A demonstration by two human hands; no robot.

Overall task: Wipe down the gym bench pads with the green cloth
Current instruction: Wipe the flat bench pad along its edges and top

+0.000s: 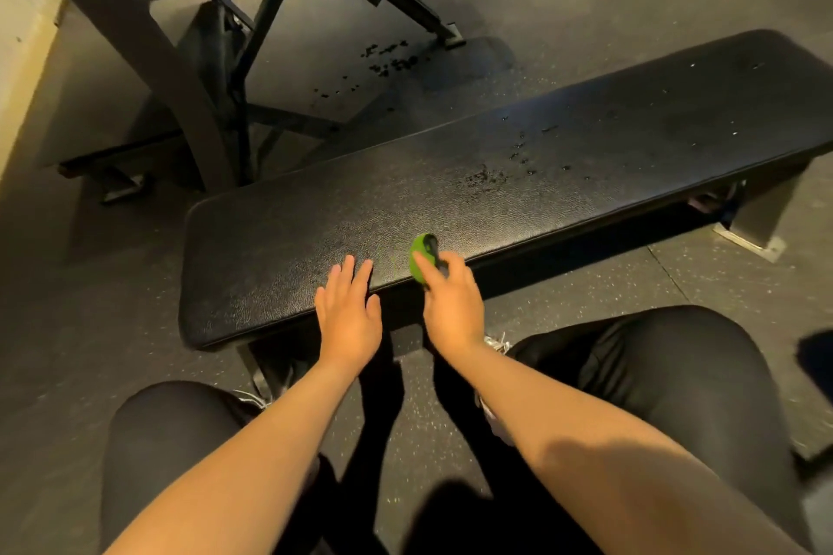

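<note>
Bare forearms [279, 442] nearest, stretched forward between knees [676, 374] in dark trousers, low over a speckled rubber floor [608, 297]. Flat on the near edge of the bench pad [270, 248], left hand [349, 320], fingers straight and a little spread, gripping nothing. Just beside it at the same edge, right hand [450, 302], curled round a small green bundle, taken here for the green cloth [418, 264], though with a dark piece at its top not certainly so. Touching the pad or held just above it: cannot tell. Long axis of the pad from near left to far right, both hands therefore toward the left end, most of the black surface stretching away to the right. Scattered wet droplets [518, 158] further along the pad, rightward of and beyond the hands, well apart from the cloth. Right hand the nearer of the two to them, so probably the one to sweep out along the length, with the left as a brace. Nothing lying on the pad between cloth and droplets. Behind the pad, a dark metal frame [234, 72] of other gym gear, plus more wet spots [387, 59] on the floor; at the far right a bench foot [752, 230], below the pad and out of the wiping path
</note>
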